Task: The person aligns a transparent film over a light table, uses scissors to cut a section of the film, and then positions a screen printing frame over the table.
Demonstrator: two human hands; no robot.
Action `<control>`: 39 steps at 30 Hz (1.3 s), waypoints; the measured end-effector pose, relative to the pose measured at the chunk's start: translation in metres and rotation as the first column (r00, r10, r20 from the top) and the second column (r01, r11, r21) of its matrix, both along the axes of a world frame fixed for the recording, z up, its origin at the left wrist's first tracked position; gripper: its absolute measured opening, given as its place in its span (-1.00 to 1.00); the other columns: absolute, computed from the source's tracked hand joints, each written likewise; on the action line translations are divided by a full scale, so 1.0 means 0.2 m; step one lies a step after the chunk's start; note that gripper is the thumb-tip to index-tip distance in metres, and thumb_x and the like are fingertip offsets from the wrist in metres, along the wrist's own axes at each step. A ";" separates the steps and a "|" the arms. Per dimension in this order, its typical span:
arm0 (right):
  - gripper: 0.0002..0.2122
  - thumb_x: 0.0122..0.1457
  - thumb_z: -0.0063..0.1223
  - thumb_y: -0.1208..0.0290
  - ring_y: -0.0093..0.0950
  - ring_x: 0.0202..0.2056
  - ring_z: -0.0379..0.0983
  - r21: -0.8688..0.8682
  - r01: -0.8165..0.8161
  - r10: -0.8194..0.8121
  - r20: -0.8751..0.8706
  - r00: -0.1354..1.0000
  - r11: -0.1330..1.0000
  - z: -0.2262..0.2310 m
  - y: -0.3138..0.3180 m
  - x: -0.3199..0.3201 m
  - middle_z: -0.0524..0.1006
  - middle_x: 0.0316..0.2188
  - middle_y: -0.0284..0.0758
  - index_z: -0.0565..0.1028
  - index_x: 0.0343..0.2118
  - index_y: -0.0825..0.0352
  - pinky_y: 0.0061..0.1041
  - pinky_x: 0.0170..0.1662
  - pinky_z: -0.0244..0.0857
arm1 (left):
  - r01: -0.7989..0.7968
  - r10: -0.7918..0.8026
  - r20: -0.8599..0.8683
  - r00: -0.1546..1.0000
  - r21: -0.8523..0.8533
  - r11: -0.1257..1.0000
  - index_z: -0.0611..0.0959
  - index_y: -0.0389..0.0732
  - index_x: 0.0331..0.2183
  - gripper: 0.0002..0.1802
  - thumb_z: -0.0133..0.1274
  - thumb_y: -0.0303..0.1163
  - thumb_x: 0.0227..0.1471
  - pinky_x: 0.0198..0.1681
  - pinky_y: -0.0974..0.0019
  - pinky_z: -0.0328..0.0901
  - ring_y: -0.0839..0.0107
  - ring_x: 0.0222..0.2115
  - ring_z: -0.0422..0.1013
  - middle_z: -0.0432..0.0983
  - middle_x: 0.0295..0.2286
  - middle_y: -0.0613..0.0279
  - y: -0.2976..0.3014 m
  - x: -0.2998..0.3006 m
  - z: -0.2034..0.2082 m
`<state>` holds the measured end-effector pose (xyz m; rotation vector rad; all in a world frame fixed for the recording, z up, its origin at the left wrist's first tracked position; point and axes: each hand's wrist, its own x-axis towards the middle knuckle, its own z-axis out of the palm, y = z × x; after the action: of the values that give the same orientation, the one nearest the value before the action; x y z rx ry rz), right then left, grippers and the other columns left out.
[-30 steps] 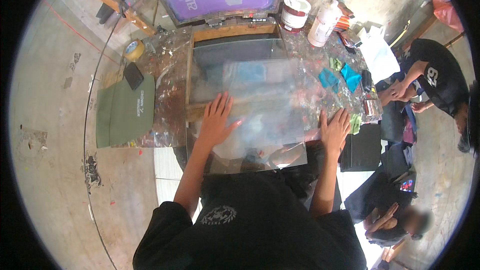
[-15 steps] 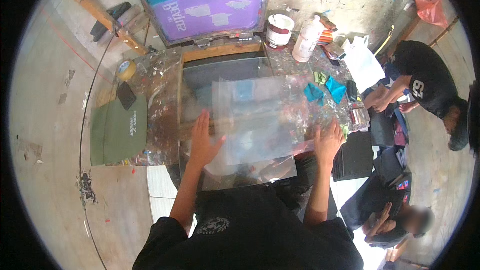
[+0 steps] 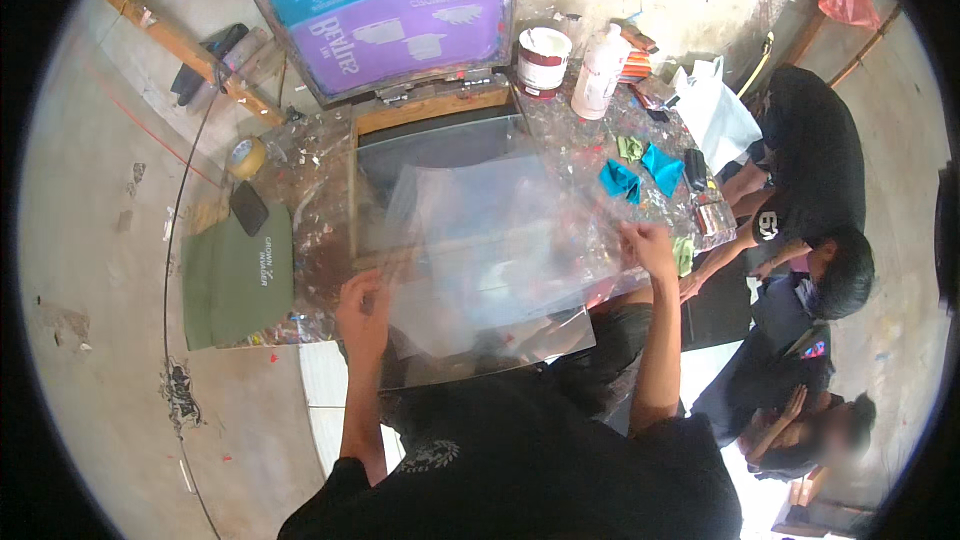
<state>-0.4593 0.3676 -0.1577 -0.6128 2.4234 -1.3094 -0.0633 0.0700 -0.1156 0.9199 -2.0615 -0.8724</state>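
A thin, clear plastic sheet (image 3: 480,240) hangs between my hands, blurred and slightly bowed. My left hand (image 3: 363,308) pinches at its left edge with curled fingers. At the right edge, my right hand (image 3: 651,248) is closed on the sheet between thumb and fingers. Beneath it a flat transparent panel (image 3: 565,338) lies over a wooden frame (image 3: 430,110) on the paint-spattered table, its near edge close to my body. Behind, a hinged printing screen (image 3: 410,20) with blue and purple areas stands raised.
An olive-green fabric piece (image 3: 235,285) with a dark phone (image 3: 250,208) on it lies left, near a tape roll (image 3: 246,157). A paint tub (image 3: 544,60), a bottle (image 3: 601,75) and teal cloth scraps (image 3: 662,170) are at right. Co-workers (image 3: 815,160) bend over dark fabric (image 3: 720,305) beside the table.
My flat, spread hands have closed at the sheet's sides. The left moved toward me and outward, the sheet shifting with them. The nearer co-worker has reached toward the dark fabric.
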 end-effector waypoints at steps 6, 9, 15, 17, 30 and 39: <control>-0.72 0.04 0.20 0.28 -0.13 -0.25 0.55 0.440 0.115 0.062 -0.368 0.928 0.891 0.12 -0.45 0.08 0.62 -0.34 -0.14 0.61 -0.26 0.37 -0.21 -0.17 0.41 | -0.066 0.064 0.211 0.975 0.005 0.998 0.61 -0.25 -0.24 -0.72 0.24 -0.46 -0.07 0.10 0.06 0.26 0.01 0.00 0.41 0.55 -0.11 0.00 0.04 0.18 -0.13; -0.59 0.00 0.19 0.31 -0.19 0.03 0.41 0.482 0.240 0.195 -0.688 0.699 0.842 0.14 -0.58 0.17 0.51 -0.01 -0.11 0.52 -0.05 0.32 -0.25 0.07 0.29 | -0.127 0.158 0.205 0.966 -0.157 0.979 0.49 -0.26 0.01 -0.42 0.26 -0.43 -0.10 0.21 0.01 0.15 -0.05 0.12 0.28 0.40 0.05 -0.11 0.15 0.13 -0.07; -0.54 0.12 0.02 0.31 -0.19 0.18 0.23 0.501 -0.054 0.481 -0.787 0.386 0.864 0.02 -0.92 0.24 0.35 0.16 -0.09 0.44 0.08 0.37 -0.22 0.19 0.14 | 0.187 -0.041 0.423 0.905 -0.310 0.932 0.37 -0.25 0.15 -0.19 0.25 -0.32 -0.16 0.32 -0.16 -0.08 -0.09 0.28 0.02 0.09 0.26 -0.18 0.09 0.09 -0.05; -0.53 0.16 -0.01 0.24 -0.20 0.19 0.21 0.528 0.085 0.460 -0.799 0.387 0.845 0.01 -1.03 0.21 0.34 0.17 -0.10 0.44 0.09 0.39 -0.20 0.21 0.11 | 0.286 -0.073 0.525 0.848 -0.337 0.897 0.37 -0.25 0.16 -0.18 0.24 -0.26 -0.16 0.33 -0.20 -0.13 -0.09 0.30 -0.01 0.06 0.28 -0.17 0.06 0.09 -0.06; -0.48 0.32 -0.18 0.05 -0.17 0.28 0.11 0.571 0.050 0.430 -0.671 0.604 0.820 0.03 -1.08 0.00 0.26 0.27 -0.12 0.39 0.15 0.39 -0.09 0.28 0.03 | 0.350 -0.173 0.542 0.823 -0.243 0.905 0.38 -0.23 0.19 -0.20 0.21 -0.12 -0.04 0.35 -0.21 -0.19 -0.07 0.31 -0.02 0.10 0.27 -0.15 0.09 0.14 -0.11; -0.52 0.22 0.02 0.14 -0.16 0.22 0.21 0.425 -0.072 0.366 -0.667 0.649 0.902 0.18 -0.88 0.00 0.33 0.21 -0.09 0.40 0.13 0.31 -0.08 0.26 0.06 | 0.288 -0.158 0.399 0.903 -0.292 0.912 0.40 -0.20 0.18 -0.25 0.20 -0.12 0.02 0.34 -0.21 -0.17 -0.09 0.32 -0.02 0.10 0.28 -0.14 0.14 0.09 -0.03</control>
<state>-0.4590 0.1913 -0.1216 -1.5111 2.9450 -0.4921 -0.0462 0.0977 -0.1226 0.6934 -2.5844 -0.4417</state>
